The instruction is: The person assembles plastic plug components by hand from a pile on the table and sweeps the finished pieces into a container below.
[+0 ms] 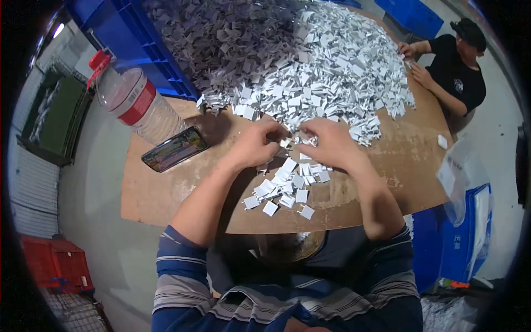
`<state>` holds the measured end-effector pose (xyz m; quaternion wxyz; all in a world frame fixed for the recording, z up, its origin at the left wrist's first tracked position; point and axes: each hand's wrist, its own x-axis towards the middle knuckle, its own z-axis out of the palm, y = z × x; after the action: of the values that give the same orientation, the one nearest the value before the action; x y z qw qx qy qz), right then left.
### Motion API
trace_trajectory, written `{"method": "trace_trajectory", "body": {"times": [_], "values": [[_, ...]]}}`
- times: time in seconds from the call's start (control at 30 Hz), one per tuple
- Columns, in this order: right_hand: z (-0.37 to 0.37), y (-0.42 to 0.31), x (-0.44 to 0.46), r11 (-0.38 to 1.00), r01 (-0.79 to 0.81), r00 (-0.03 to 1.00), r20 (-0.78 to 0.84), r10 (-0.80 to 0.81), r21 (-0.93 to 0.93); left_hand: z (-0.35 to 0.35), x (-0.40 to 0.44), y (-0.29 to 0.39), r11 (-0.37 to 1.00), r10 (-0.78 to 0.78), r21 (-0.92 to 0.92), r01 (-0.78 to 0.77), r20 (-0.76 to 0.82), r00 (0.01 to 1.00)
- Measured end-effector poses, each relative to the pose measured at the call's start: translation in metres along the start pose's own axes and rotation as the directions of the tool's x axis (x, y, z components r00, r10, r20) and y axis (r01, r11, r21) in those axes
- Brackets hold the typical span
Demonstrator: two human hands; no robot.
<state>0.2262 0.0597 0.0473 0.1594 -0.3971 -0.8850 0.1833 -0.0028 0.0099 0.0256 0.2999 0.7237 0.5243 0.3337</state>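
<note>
Working position: my left hand (255, 145) and my right hand (333, 145) face each other at the near edge of a large heap of white pieces (343, 61) on the table (409, 166). The fingers of both hands are curled inward, not spread flat. A few pieces lie between the fingertips; whether either hand pinches one, I cannot tell.

Progress: a small group of white pieces (282, 185) lies on the near side of my hands, close to the table edge, set apart from the heap. I judge this group to be the handled portion; whether its pieces differ from those in the heap is too small to tell. The heap is far larger, so most of the work appears to be outstanding.

Surroundings: a blue crate (145, 44) adjoins the heap at its left. A plastic bottle (133, 102) stands on my left, with a phone (174, 149) just beside it. A co-worker (456, 74) has both hands at the heap's far right edge.
</note>
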Motion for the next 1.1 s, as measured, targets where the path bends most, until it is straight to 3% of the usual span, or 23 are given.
{"method": "trace_trajectory", "body": {"times": [0.03, 0.17, 0.2, 0.23, 0.3, 0.33, 0.37, 0.5, 0.7, 0.83, 0.87, 0.9, 0.93, 0.97, 1.0, 1.1], "values": [[0.004, 0.001, 0.001, 1.000, -0.008, 1.000, -0.008, 0.008, 0.010, 0.000, 0.000, -0.001, 1.000, 0.001, 0.008, -0.001, 0.013, 1.000], [0.032, 0.008, 0.007, 0.981, 0.195, 0.964, -0.190, -0.188, 0.020, 0.004, 0.003, -0.006, 0.871, -0.115, -0.476, 0.125, 0.050, 0.992], [0.032, 0.006, 0.008, 0.981, 0.193, 0.963, -0.197, -0.184, 0.027, 0.006, 0.003, -0.007, 0.874, -0.115, -0.469, 0.128, 0.055, 0.992], [0.029, 0.002, 0.009, 0.953, 0.087, 0.989, -0.143, -0.047, 0.290, 0.011, 0.004, -0.007, 0.868, -0.097, -0.488, 0.089, 0.010, 0.995], [0.022, -0.004, 0.009, 0.679, -0.158, 0.985, 0.064, 0.162, 0.716, 0.020, 0.005, -0.005, 0.851, -0.061, -0.525, 0.010, -0.081, 0.995], [0.021, -0.006, 0.009, 0.457, -0.280, 0.956, 0.199, 0.217, 0.844, 0.022, 0.005, -0.005, 0.840, -0.045, -0.542, -0.031, -0.127, 0.991], [0.022, -0.006, 0.010, 0.455, -0.279, 0.955, 0.198, 0.219, 0.846, 0.021, 0.004, -0.005, 0.840, -0.044, -0.541, -0.030, -0.123, 0.991], [0.031, -0.004, 0.014, 0.302, -0.248, 0.944, 0.160, 0.287, 0.920, 0.014, 0.004, -0.007, 0.979, -0.028, -0.204, -0.013, -0.196, 0.980], [0.020, 0.000, 0.010, 0.181, -0.250, 0.951, 0.206, 0.230, 0.951, 0.012, 0.005, -0.008, 0.982, -0.119, -0.174, 0.067, -0.308, 0.944], [0.012, 0.002, 0.010, -0.169, -0.192, 0.932, 0.233, 0.278, 0.967, 0.004, 0.006, -0.004, 0.974, -0.152, 0.109, 0.200, -0.339, 0.928], [0.009, 0.003, 0.008, -0.169, -0.191, 0.932, 0.232, 0.278, 0.967, 0.004, 0.006, -0.004, 0.974, -0.151, 0.110, 0.198, -0.339, 0.929], [0.006, 0.003, 0.007, 0.197, -0.234, 0.952, 0.184, 0.244, 0.952, 0.005, 0.005, -0.004, 0.981, -0.061, 0.158, 0.113, -0.300, 0.952], [0.003, 0.004, 0.005, 0.537, -0.234, 0.969, 0.151, 0.194, 0.811, 0.005, 0.004, -0.004, 0.979, 0.029, 0.203, 0.025, -0.255, 0.966], [0.001, 0.005, 0.003, 0.805, -0.191, 0.981, 0.139, 0.136, 0.562, 0.006, 0.003, -0.004, 0.968, 0.118, 0.242, -0.066, -0.207, 0.971], [-0.001, 0.005, 0.003, 0.965, -0.109, 0.986, 0.147, 0.075, 0.239, 0.007, 0.003, -0.003, 0.948, 0.207, 0.278, -0.158, -0.155, 0.966], [0.005, -0.002, 0.003, 0.956, -0.123, 0.987, 0.136, 0.090, 0.266, 0.013, 0.002, -0.008, 0.962, 0.214, 0.200, -0.188, -0.115, 0.970]]}}
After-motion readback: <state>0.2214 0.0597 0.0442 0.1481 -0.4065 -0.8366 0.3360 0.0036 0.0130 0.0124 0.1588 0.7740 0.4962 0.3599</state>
